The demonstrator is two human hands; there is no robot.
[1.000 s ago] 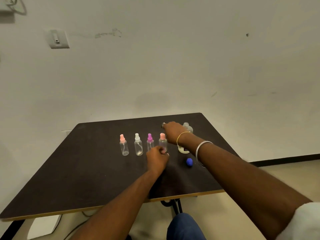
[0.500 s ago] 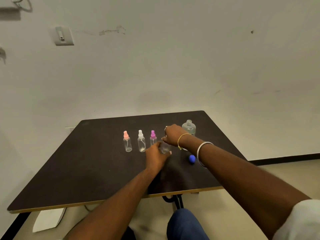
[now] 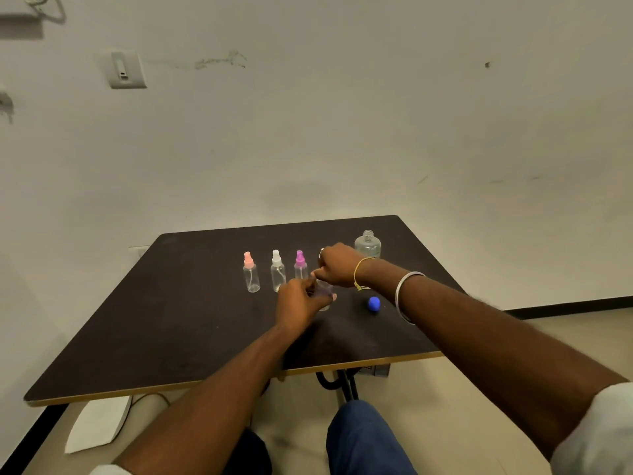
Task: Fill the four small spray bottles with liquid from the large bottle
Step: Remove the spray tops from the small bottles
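Three small clear spray bottles stand in a row on the dark table (image 3: 171, 320): a peach-capped one (image 3: 251, 273), a white-capped one (image 3: 277, 271) and a magenta-capped one (image 3: 300, 265). A fourth small bottle (image 3: 324, 293) sits just in front of the row, its body held by my left hand (image 3: 298, 301). My right hand (image 3: 337, 265) is closed over its top, hiding the spray cap. The large clear bottle (image 3: 368, 244) stands uncapped behind my right wrist. Its blue cap (image 3: 374, 303) lies on the table to the right.
The table's near edge runs above my knees. A white wall rises right behind the table's far edge. A white object lies on the floor at the lower left, beside a cable.
The fourth small bottle has come out of the row toward me, held in my left hand. My right hand has dropped from beside the large bottle onto its top.
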